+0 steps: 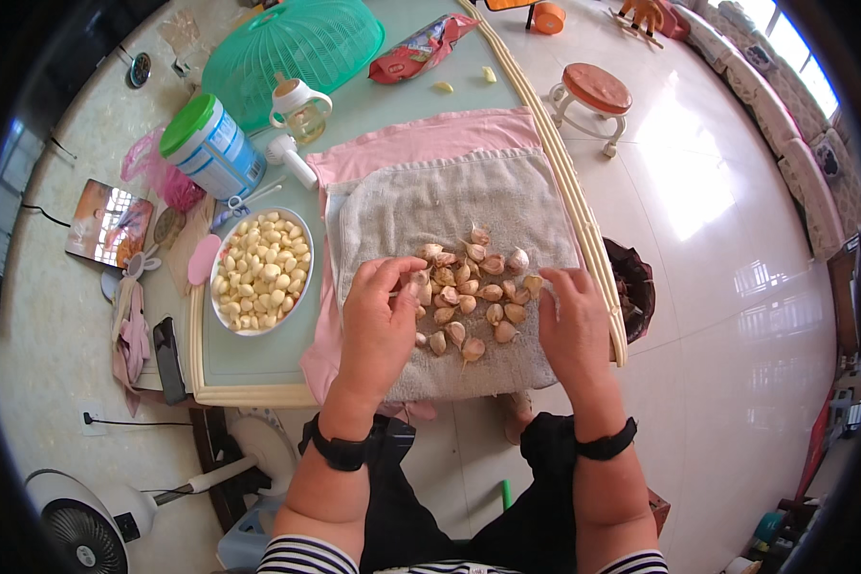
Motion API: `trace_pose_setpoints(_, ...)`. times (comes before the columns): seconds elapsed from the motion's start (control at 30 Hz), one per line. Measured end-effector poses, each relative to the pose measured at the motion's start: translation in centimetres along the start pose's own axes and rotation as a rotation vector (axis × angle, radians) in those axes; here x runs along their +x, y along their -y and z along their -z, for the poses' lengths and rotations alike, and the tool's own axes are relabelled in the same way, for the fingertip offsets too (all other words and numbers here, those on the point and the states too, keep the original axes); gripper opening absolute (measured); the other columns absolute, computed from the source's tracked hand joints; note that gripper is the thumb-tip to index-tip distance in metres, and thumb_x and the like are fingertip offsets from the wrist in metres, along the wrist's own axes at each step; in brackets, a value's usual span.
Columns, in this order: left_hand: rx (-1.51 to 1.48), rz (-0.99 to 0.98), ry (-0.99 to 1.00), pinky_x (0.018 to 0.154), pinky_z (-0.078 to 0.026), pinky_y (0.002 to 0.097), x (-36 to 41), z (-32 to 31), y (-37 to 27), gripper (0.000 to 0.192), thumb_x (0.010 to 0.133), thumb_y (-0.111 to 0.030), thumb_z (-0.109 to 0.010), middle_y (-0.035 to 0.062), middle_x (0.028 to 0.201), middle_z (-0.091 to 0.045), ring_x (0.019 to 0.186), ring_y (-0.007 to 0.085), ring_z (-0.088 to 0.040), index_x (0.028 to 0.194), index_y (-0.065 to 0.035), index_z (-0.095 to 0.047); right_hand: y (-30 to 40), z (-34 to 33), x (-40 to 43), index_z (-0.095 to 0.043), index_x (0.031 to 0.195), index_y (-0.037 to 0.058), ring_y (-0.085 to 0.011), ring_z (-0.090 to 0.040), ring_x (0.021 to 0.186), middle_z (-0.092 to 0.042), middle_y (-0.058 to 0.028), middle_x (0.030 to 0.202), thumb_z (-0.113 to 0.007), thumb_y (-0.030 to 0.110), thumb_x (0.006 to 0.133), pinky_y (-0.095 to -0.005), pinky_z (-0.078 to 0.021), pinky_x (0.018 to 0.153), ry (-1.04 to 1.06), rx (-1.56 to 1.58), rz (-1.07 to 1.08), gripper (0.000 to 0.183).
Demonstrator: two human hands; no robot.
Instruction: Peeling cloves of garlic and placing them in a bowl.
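Unpeeled garlic cloves (pixel 466 304) lie in a loose heap on a grey towel (pixel 416 208), which is spread over a pink cloth (pixel 430 136). My left hand (pixel 384 316) is at the heap's left side, with a garlic clove between its thumb and fingers. At the right side, my right hand (pixel 574 316) has its thumb and fingers apart beside a yellowish clove or piece of skin; whether it touches that piece is unclear. A white oval bowl (pixel 216 305) full of peeled garlic cloves (pixel 262 273) stands to the left of the towel.
Behind the bowl are a green-lidded tub (pixel 219 147), a baby bottle (pixel 301 111) and a green mesh food cover (pixel 287 50). A red packet (pixel 423 49) lies at the far side. A lined bin (pixel 630 287) stands beyond the table's right edge (pixel 581 208); a stool (pixel 595 90) stands farther off.
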State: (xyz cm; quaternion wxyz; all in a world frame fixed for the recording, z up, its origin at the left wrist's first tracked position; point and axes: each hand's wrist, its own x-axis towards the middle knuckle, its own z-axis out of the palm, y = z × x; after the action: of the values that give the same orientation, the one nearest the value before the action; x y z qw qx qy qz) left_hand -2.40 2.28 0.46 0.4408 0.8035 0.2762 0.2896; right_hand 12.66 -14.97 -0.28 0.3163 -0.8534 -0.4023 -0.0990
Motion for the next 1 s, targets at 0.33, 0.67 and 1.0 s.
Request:
trace_pose_setpoints(0.33, -0.69, 0.257, 0.153, 0.079, -0.053, 0.0231, 0.3, -0.1, -1.4, 0.024, 0.092, 0.002, -0.057, 0.0053, 0.099, -0.064, 0.085, 0.0111, -0.063, 0.115, -0.0006, -0.061, 3.2, -0.4, -0.2, -0.062, 0.108, 0.0046, -0.0334, -0.06, 0.082, -0.059, -0.0147, 0.092, -0.063, 0.001, 0.083, -0.0407, -0.0493, 0.072, 0.003, 0.178, -0.022, 0.025)
trace_pose_setpoints(0.67, -0.785, 0.288, 0.255, 0.079, -0.051, 0.0205, -0.3, -1.9, -2.2, 0.025, 0.091, 0.003, -0.059, 0.0007, 0.096, -0.064, 0.084, 0.0082, -0.061, 0.116, -0.0011, -0.063, 5.5, -0.7, -0.3, -0.068, 0.103, 0.0028, -0.0094, -0.06, 0.07, -0.067, -0.0044, 0.085, -0.073, 0.008, 0.083, -0.0254, -0.0488, 0.064, 0.108, 0.966, -0.294, 0.021)
trace_pose_setpoints(1.0, -0.509, 0.06, 0.22, 0.076, -0.05, 0.0203, -0.6, -2.1, -2.0, 0.029, 0.083, 0.01, -0.064, -0.0001, 0.1, -0.062, 0.088, 0.0083, -0.06, 0.109, -0.0032, -0.069, 5.2, -0.6, -0.3, -0.066, 0.097, -0.0008, -0.0086, -0.063, 0.073, -0.066, -0.0056, 0.082, -0.069, 0.001, 0.085, -0.0226, -0.0507, 0.066, 0.072, 0.911, -0.249, 0.013)
